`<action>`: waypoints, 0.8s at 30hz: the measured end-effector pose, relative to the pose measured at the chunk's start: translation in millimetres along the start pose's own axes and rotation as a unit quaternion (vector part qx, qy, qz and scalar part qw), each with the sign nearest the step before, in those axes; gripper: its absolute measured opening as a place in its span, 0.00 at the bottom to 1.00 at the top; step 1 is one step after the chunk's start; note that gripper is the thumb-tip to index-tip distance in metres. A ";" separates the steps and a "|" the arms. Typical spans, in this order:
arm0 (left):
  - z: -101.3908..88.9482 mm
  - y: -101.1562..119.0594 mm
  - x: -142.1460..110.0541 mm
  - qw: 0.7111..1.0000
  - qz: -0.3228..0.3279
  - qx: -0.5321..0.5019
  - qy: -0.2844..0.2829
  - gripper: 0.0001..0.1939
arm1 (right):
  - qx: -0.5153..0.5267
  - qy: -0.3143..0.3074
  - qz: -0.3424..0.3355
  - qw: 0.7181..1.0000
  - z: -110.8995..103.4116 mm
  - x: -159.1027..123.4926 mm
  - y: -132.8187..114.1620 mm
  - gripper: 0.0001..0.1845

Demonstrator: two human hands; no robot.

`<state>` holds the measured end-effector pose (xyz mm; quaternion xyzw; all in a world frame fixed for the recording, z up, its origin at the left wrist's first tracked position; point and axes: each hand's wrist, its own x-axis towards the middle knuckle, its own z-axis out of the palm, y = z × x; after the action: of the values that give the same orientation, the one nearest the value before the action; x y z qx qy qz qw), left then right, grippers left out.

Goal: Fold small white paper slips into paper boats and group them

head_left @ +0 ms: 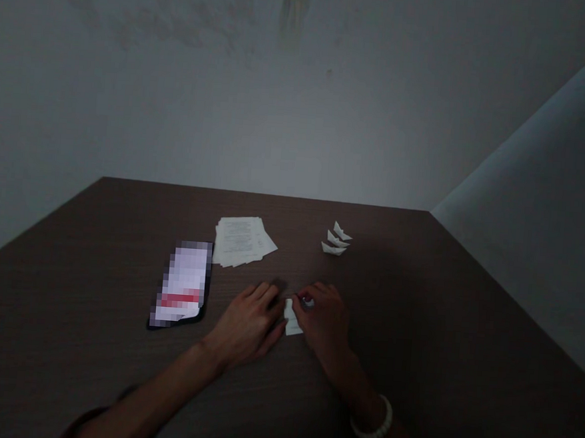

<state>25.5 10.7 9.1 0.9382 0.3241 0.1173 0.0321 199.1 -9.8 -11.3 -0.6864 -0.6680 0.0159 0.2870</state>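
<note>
A small piece of white paper [293, 320] lies on the table between my hands, partly covered by them. My right hand [326, 321] is closed on its right side and upper edge, with thumb and fingertips together. From the other side, my left hand [248, 323] rests low with bent fingers, its thumb and forefinger holding the paper's left edge. Whatever folds lie under the fingers are hidden. Several small folded paper boats [336, 241] stand in a close group beyond my right hand.
Left of centre lies a fanned stack of printed paper sheets [241, 241]. A phone [182, 283] with a lit, blurred screen is left of my left hand. The brown wooden table [416, 308] meets a stained grey wall [300, 113] at the back.
</note>
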 end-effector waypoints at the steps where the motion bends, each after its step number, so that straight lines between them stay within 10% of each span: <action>1: -0.3 0.1 0.1 1.000 -0.001 0.000 -0.001 0.13 | -0.002 -0.001 0.001 1.000 -0.9 0.1 0.6 0.05; 24: 2.0 -1.1 -1.5 1.000 0.004 0.006 0.004 0.13 | -0.033 -0.022 0.081 0.996 -25.4 3.0 44.8 0.06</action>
<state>24.2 10.7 6.7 0.9392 0.3209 0.1195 0.0244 250.4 -13.9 -7.6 -0.7471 -0.6162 0.0322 0.2473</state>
